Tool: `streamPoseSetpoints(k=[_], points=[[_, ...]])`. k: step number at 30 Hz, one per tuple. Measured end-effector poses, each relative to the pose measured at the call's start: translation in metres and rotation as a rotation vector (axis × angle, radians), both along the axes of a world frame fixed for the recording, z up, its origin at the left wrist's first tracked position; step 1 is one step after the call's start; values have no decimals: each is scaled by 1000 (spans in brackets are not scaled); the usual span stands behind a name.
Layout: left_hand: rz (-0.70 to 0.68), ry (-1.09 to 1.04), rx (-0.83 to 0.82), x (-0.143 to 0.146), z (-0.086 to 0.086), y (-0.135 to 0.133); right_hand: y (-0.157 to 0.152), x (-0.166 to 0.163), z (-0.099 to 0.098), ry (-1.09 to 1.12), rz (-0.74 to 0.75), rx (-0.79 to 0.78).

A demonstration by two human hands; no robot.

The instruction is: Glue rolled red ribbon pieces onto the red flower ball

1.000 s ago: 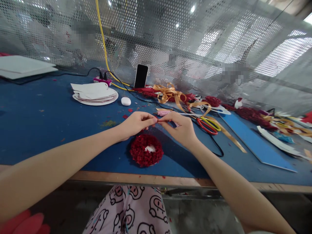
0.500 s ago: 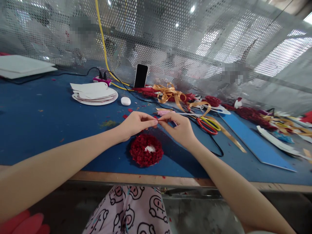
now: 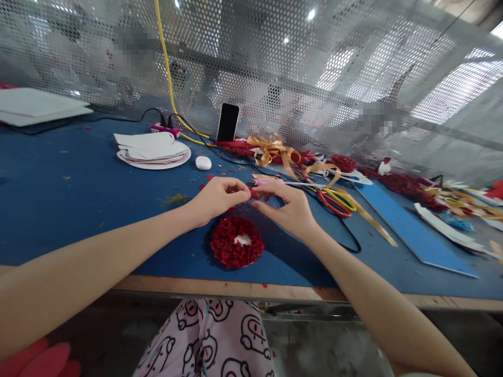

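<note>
My left hand (image 3: 220, 198) is closed in a pinch on a small red piece (image 3: 252, 193), perhaps paper or ribbon; most of it is hidden. Facing it, my right hand (image 3: 288, 205) is open, thumb and fingers parted close to that piece. Below both hands a round, ruffled dark red wreath-like piece (image 3: 222, 243) lies on the blue table, with a white patch at its centre. Just beyond my right hand lies a pink-handled tool (image 3: 269, 181) with a long thin metal shaft. Scissors (image 3: 334, 203) with red and yellow handles rest to the right.
A stack of white cut sheets (image 3: 151, 152), a small white case (image 3: 203, 163) and an upright phone (image 3: 228, 122) stand farther back. Gold ribbon (image 3: 271, 149) and red material lie along the mesh screen (image 3: 243, 63). A blue board (image 3: 412, 228) lies right. The table edge (image 3: 236, 285) is close.
My right thumb and fingers have parted and drawn slightly away from my left fingertips, where they met before. The red piece stays in my left hand. The wreath-like piece has not moved.
</note>
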State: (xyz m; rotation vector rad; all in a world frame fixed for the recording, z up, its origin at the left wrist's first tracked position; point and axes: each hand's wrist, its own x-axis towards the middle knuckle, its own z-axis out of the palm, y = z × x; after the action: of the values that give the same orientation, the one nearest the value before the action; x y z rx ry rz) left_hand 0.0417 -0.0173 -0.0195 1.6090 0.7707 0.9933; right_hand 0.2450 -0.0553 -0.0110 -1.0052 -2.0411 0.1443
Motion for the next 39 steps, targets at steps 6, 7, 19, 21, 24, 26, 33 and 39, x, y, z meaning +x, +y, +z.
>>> streamPoseSetpoints(k=[6, 7, 19, 21, 24, 26, 33, 39], points=[[-16, 18, -57, 1, 2, -3, -2, -2, 2, 16, -40, 47], [-12, 18, -65, 1, 2, -3, -1, -1, 1, 26, -44, 49], [12, 132, 129, -3, 1, -2, 0, 0, 4, 57, -111, -143], [3, 150, 142, -4, 1, -1, 0, 0, 6, 65, -105, -191], [11, 155, 160, -3, 2, -1, -1, 0, 7, 58, -113, -241], [18, 134, 144, -2, 3, -1, -1, 1, 6, 89, -113, -261], [40, -33, -62, -1, 1, 2, 8, 4, -4, 230, -170, -326], [85, -97, -180, -2, 3, 4, 18, 27, 3, 109, -470, -231]])
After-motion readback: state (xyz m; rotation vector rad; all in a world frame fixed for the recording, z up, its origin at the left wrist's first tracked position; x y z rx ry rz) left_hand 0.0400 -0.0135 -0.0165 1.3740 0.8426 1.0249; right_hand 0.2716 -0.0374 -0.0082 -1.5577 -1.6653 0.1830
